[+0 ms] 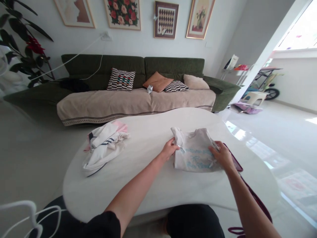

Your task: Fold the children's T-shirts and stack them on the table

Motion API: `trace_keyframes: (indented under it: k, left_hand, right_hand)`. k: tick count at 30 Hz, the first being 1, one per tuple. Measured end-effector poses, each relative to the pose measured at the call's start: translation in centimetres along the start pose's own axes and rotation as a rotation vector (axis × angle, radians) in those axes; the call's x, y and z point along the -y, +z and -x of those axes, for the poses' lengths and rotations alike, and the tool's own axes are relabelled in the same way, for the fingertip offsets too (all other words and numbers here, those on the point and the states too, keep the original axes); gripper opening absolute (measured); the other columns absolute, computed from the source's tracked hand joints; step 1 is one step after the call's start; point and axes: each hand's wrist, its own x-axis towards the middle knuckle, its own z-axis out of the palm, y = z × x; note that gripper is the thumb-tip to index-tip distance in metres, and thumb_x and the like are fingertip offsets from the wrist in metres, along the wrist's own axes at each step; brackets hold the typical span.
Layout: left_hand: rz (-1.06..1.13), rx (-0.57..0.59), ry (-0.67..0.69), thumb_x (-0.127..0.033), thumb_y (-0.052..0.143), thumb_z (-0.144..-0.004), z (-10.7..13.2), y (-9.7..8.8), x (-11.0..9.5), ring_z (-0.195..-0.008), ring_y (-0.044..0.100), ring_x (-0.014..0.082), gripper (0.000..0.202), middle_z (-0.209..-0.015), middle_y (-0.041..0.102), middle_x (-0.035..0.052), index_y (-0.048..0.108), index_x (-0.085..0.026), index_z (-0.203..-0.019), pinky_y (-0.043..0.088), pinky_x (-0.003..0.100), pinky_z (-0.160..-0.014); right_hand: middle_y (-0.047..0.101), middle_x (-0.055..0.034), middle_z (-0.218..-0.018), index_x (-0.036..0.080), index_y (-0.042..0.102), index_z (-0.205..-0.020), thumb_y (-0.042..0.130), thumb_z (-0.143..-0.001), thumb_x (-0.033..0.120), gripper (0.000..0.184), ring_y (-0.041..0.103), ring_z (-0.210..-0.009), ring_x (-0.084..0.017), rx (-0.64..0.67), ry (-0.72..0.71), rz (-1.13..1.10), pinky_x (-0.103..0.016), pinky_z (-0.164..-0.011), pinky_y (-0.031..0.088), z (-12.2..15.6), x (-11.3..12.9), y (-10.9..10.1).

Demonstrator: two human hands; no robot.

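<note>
A small white garment with light blue lettering [194,152] lies partly folded on the white oval table [153,191]. My left hand [169,149] pinches its left edge with closed fingers. My right hand [221,156] grips its right edge, fingers curled over the cloth. Under the garment's right side a dark red flat thing [235,160] sticks out. A loose heap of white, pink and navy-striped clothes [105,147] sits on the table's left part, well away from both hands.
A green sofa [133,79] with a beige cover and several cushions stands behind the table. White hangers [27,215] show at the lower left. A plant [27,49] stands at the far left. A stool and clutter [255,99] sit at the right.
</note>
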Motion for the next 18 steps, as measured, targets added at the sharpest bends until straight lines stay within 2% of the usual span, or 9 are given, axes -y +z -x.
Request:
trace_keyframes:
  k: [3, 7, 11, 14, 16, 18]
  left_hand:
    - [-0.025, -0.032, 0.015, -0.006, 0.053, -0.063, -3.3, 2.3, 0.9, -0.065, 0.056, 0.0098, 0.056, -0.08, 0.063, -0.0006, 0.052, -0.02, -0.117, 0.043, 0.018, -0.06]
    - [-0.099, -0.091, 0.001, -0.01, 0.055, -0.066, -5.2, 2.8, 2.7, -0.075, 0.058, 0.0129, 0.054, -0.09, 0.064, 0.0026, 0.05, -0.019, -0.119, 0.045, 0.02, -0.066]
    - [-0.215, -0.14, -0.033, -0.018, 0.058, -0.069, -5.2, 2.4, 4.3, -0.086, 0.058, 0.017, 0.058, -0.099, 0.063, 0.0078, 0.043, -0.017, -0.125, 0.045, 0.023, -0.072]
    - [-0.308, -0.144, -0.023, -0.018, 0.06, -0.068, -4.5, 2.0, 4.7, -0.091, 0.058, 0.0178, 0.069, -0.106, 0.061, 0.0094, 0.034, -0.017, -0.132, 0.044, 0.025, -0.077]
    - [-0.37, -0.122, 0.008, -0.016, 0.061, -0.066, -3.8, 1.9, 4.6, -0.093, 0.057, 0.018, 0.073, -0.108, 0.059, 0.0088, 0.033, -0.018, -0.133, 0.043, 0.027, -0.081]
    - [-0.43, -0.091, 0.052, -0.014, 0.062, -0.064, -2.7, 1.7, 4.4, -0.096, 0.055, 0.0192, 0.072, -0.109, 0.058, 0.0083, 0.037, -0.019, -0.131, 0.041, 0.028, -0.086]
  right_hand:
    - [0.064, -0.0071, -0.082, 0.017, 0.055, -0.103, 0.047, -0.068, 0.043, 0.044, 0.057, -0.069, -0.019, 0.002, 0.034, -0.035, -0.027, -0.06, 0.04, -2.7, -2.5, 0.1]
    - [0.064, -0.0095, -0.09, 0.016, 0.054, -0.109, 0.047, -0.07, 0.043, 0.048, 0.059, -0.075, -0.02, 0.006, 0.071, 0.031, -0.027, -0.062, 0.041, -4.2, -4.8, 1.5]
    - [0.064, -0.0153, -0.092, 0.01, 0.055, -0.108, 0.05, -0.069, 0.043, 0.051, 0.06, -0.079, -0.025, 0.071, 0.114, 0.179, -0.031, -0.065, 0.042, -4.0, -6.4, 2.8]
    - [0.063, -0.0152, -0.095, 0.011, 0.052, -0.113, 0.048, -0.072, 0.036, 0.049, 0.06, -0.082, -0.025, 0.063, 0.121, 0.196, -0.033, -0.069, 0.042, -3.5, -6.8, 2.4]
    - [0.062, -0.0142, -0.098, 0.014, 0.049, -0.118, 0.044, -0.075, 0.029, 0.046, 0.059, -0.086, -0.024, 0.044, 0.093, 0.243, -0.033, -0.073, 0.041, -2.8, -6.3, 1.8]
    - [0.059, -0.0169, -0.104, 0.015, 0.048, -0.121, 0.041, -0.077, 0.026, 0.046, 0.058, -0.091, -0.026, 0.029, 0.063, 0.358, -0.036, -0.075, 0.041, -1.8, -4.8, 1.4]
